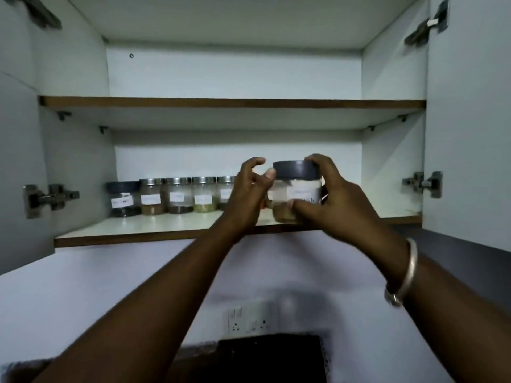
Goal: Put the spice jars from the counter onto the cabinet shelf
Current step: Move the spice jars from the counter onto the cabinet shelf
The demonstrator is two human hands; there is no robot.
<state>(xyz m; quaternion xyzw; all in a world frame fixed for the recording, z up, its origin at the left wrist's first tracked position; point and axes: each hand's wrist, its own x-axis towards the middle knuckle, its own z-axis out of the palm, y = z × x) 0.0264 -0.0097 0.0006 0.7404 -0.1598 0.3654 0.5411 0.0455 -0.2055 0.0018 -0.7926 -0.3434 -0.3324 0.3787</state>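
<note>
- While the right hand (340, 197) gripped the grey-lidded jar (301, 190) in the head view, with fingers curled over the lid and thumb pressed low on the front, the jar stood upright inside that grip, long axis vertical, at the front edge of the lower shelf (166, 225).
- Whether its base touched the board could not be told.
- Left of the grip, the left hand (247, 189) hovered loosely spread, holding nothing, its thumb tip just beside the lid.
- Further left and behind it, a row of labelled jars (177, 194) lined the shelf's back — the jar probably needed pushing inward, to that row's end.
- The jar looked clear-walled and white-labelled, with pale contents over a tan layer.
</note>
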